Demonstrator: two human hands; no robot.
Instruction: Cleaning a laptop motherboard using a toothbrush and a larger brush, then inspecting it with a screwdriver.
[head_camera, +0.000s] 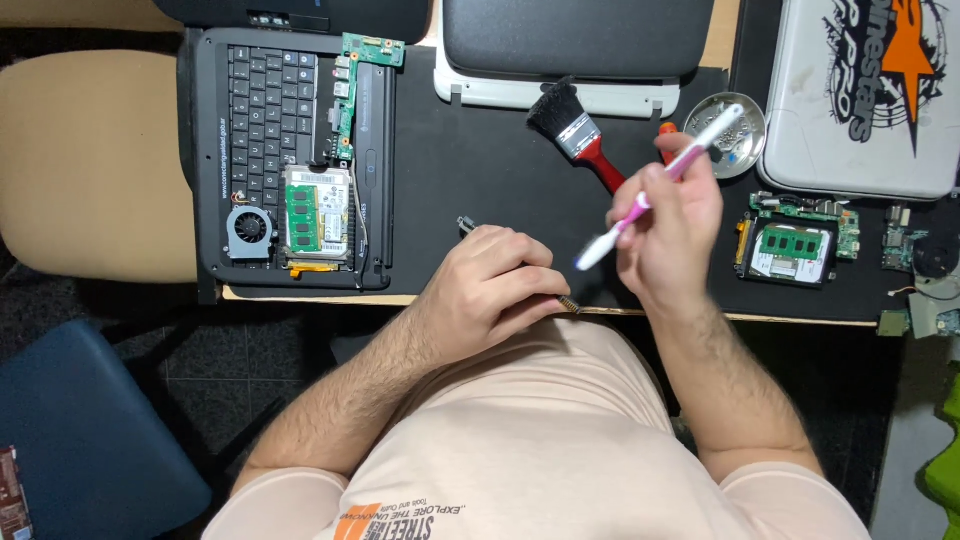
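Gripping a pink-and-white toothbrush (655, 185), the right hand (668, 215) is raised above the black mat (480, 170) on the table (715, 45), fingers curled around the middle of the handle. The brush slants across the hand: its lower white end sticks out toward the left hand, while its upper end points away toward a small round metal dish (735, 150) just beyond the right hand.

The left hand (490, 285) sits close beside the right one, nearer the body, clenched over a small dark part (568, 303). Only a ribbed tip pokes out between the fingers at the table's near edge, and a small metal end (465, 224) shows beyond the knuckles; what the part is cannot be told.

Just beyond the gap between the two hands lies a paintbrush (580, 135) with black bristles and a red handle, its handle running under the right hand. Well out past the left hand rests an opened laptop base (290, 160) with keyboard, fan and green memory modules exposed. On the far side of the right hand lies a small circuit board (795, 240) carrying another green module.
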